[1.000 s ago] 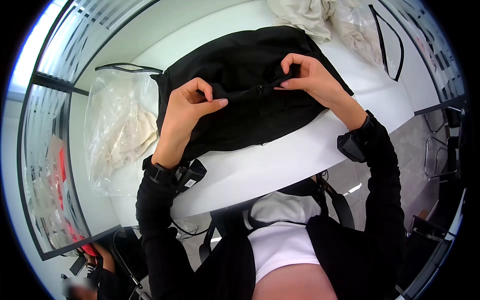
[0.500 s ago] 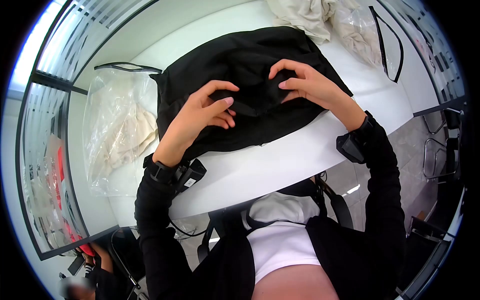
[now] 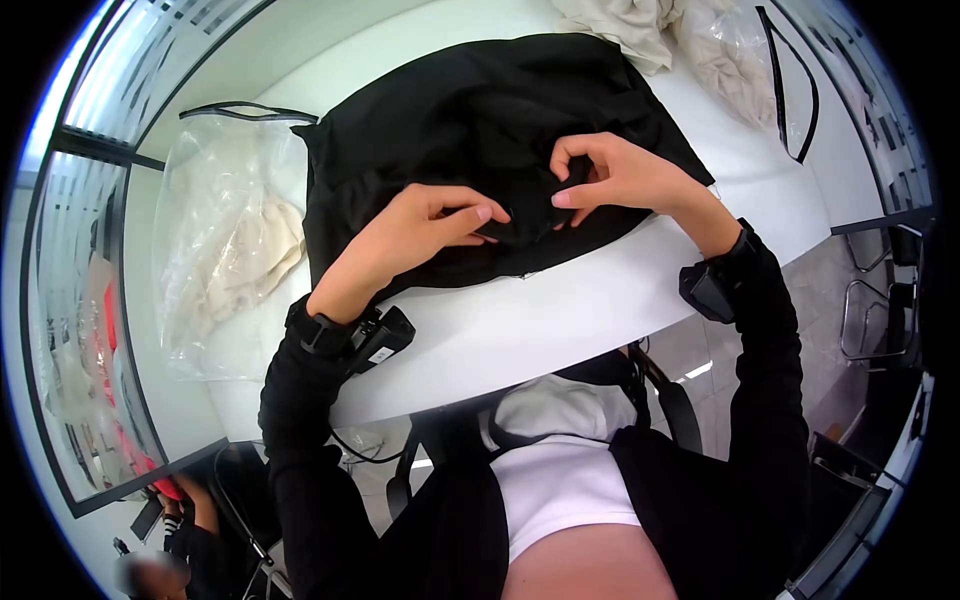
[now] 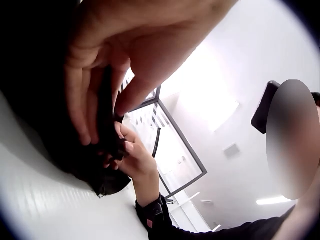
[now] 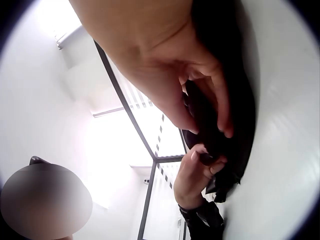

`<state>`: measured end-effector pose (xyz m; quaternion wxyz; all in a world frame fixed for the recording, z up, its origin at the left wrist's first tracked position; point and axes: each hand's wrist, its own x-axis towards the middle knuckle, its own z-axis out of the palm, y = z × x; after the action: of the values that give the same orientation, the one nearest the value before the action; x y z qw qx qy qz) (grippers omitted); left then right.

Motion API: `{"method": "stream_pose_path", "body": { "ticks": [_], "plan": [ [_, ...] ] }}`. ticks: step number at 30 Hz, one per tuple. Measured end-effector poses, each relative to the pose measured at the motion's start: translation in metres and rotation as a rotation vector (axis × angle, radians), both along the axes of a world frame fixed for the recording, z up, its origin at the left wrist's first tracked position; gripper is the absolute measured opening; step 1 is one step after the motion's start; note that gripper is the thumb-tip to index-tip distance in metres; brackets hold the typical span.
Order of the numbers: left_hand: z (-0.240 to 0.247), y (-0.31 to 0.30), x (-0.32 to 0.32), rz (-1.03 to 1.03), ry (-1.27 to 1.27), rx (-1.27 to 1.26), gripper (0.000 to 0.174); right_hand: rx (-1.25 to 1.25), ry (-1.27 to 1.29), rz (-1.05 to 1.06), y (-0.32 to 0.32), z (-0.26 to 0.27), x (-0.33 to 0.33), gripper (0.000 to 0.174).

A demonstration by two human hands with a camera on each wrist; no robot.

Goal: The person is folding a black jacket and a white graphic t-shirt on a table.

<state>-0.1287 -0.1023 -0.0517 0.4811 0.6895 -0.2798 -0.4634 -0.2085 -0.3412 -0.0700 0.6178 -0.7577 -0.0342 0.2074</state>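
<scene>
A black garment (image 3: 440,110) lies spread and rumpled on the white table (image 3: 520,315). My left hand (image 3: 415,235) holds a raised fold of it near the front middle, thumb on one side and fingers on the other. Just to the right, my right hand (image 3: 630,180) grips the same fold between its thumb and curled fingers. The left wrist view shows dark cloth (image 4: 106,100) running between the left thumb and fingers. In the right wrist view, a thick strip of the cloth (image 5: 202,110) passes through the right hand toward the left one.
A clear bag (image 3: 200,230) with beige cloth (image 3: 265,255) inside lies left of the garment. At the far right are loose beige cloth (image 3: 625,25) and another clear bag (image 3: 725,60) with a black-edged opening. Another person (image 3: 190,540) is at lower left.
The left hand has moved right and toward the body, closer to the right hand. The right hand has come slightly nearer the body. Both loosened on the fold and took hold of it again.
</scene>
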Motion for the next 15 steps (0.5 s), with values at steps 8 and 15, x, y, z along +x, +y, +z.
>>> {"method": "stream_pose_path", "body": {
  "ticks": [8,15],
  "plan": [
    [0.002,-0.003,-0.004,0.229,-0.226,-0.010,0.009,-0.068,-0.185,-0.081,0.004,-0.005,-0.001,0.037],
    [0.004,-0.003,-0.007,0.283,-0.154,-0.042,0.014,0.067,-0.125,-0.168,0.004,-0.007,-0.001,0.033]
  ]
}}
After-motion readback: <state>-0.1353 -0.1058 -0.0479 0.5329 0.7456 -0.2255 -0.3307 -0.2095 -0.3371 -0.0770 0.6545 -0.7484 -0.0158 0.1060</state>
